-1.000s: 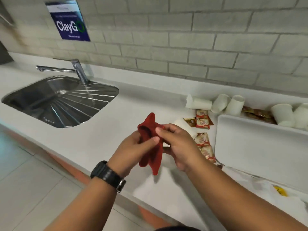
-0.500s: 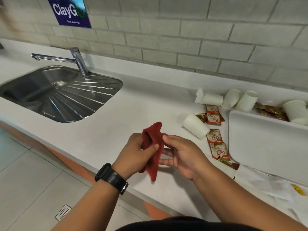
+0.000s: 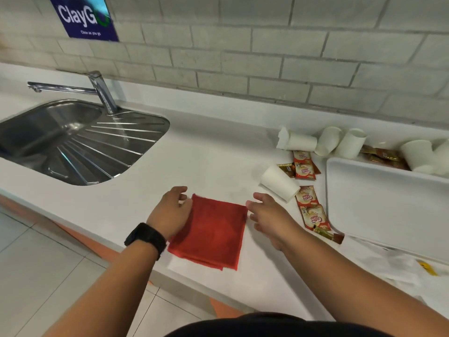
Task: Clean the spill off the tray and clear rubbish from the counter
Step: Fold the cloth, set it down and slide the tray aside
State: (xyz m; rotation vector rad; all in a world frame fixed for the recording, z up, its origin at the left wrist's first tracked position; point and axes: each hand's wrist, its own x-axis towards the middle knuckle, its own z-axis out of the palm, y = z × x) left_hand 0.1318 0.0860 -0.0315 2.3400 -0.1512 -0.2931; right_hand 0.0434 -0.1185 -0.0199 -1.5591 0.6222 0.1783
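Partly covering the red cloth (image 3: 213,232), the left hand (image 3: 170,215) hides its fingers' grip; right hand (image 3: 269,215) fingers spread.

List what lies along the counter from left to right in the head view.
Sink → tap → left hand → red cloth → right hand → tipped paper cup → creamer sachets → white tray.
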